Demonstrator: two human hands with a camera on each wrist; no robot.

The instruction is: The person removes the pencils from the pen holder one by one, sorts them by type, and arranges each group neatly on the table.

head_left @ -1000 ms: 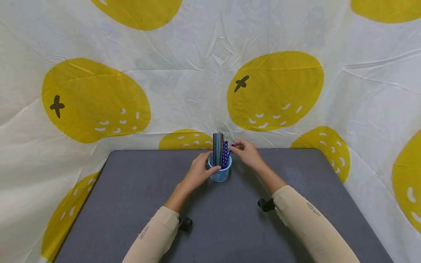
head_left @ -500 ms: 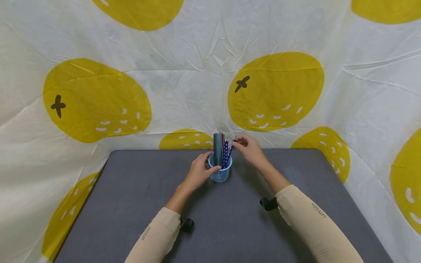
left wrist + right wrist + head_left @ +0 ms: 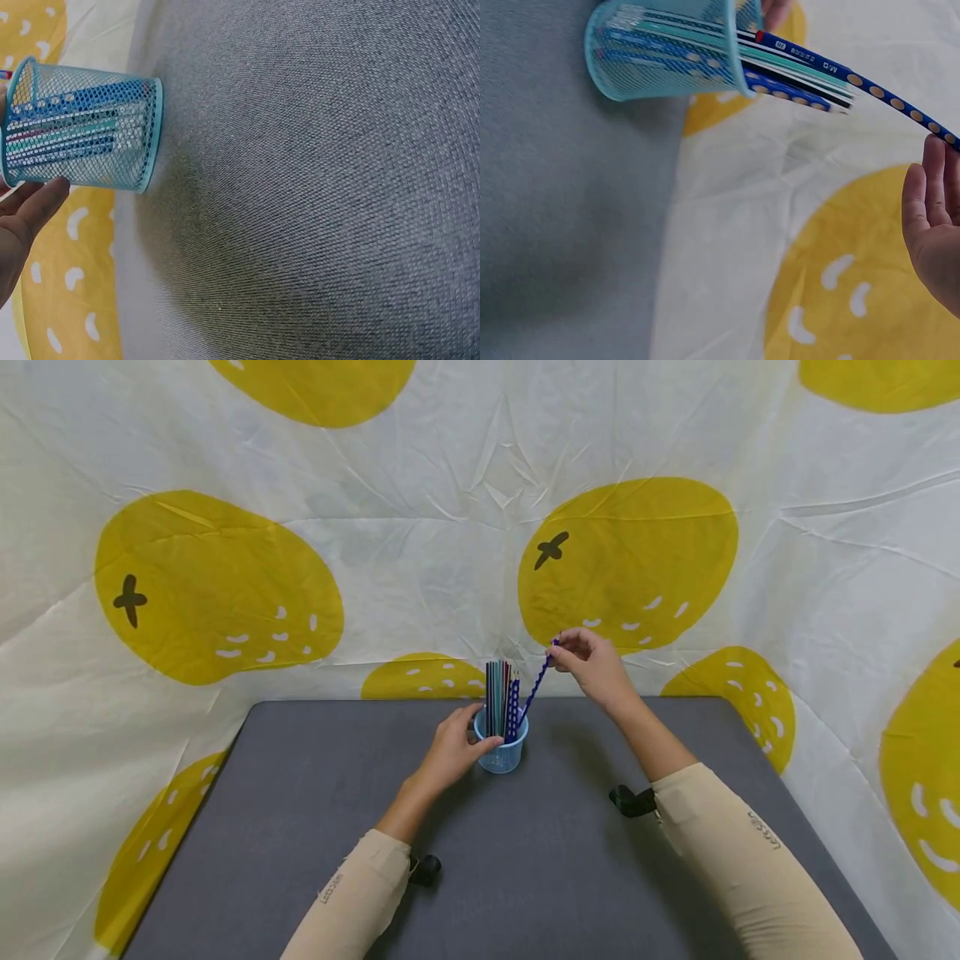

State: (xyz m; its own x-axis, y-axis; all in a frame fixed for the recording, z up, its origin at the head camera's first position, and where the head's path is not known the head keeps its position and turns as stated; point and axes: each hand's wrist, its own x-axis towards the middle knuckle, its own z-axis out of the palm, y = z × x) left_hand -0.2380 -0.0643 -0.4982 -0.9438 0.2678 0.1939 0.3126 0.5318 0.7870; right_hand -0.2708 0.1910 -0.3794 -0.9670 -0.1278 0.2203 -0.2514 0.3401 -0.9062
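Observation:
A light-blue mesh pencil cup (image 3: 500, 762) stands upright near the table's far edge, with several pencils (image 3: 497, 697) in it: dark, teal and dark red ones, plus blue ones with pale dots. Around the cup's left side near the rim, my left hand (image 3: 452, 747) holds it with thumb and fingers. A blue pencil (image 3: 897, 104) with a row of pale grip holes is pinched at its upper end by my right hand (image 3: 597, 670), up and to the right of the cup. It slants, its red lower end (image 3: 759, 37) at the cup's mouth in the right wrist view.
The dark grey table (image 3: 510, 877) stretches toward me. Close behind its far edge hangs a white cloth (image 3: 431, 585) printed with large yellow fruit. A black wrist camera (image 3: 632, 801) sticks out from the right sleeve, another (image 3: 426, 870) from the left.
My right hand has moved up and to the right, drawing the blue pencil mostly out of the cup and tilting it. My left hand and the cup have stayed put.

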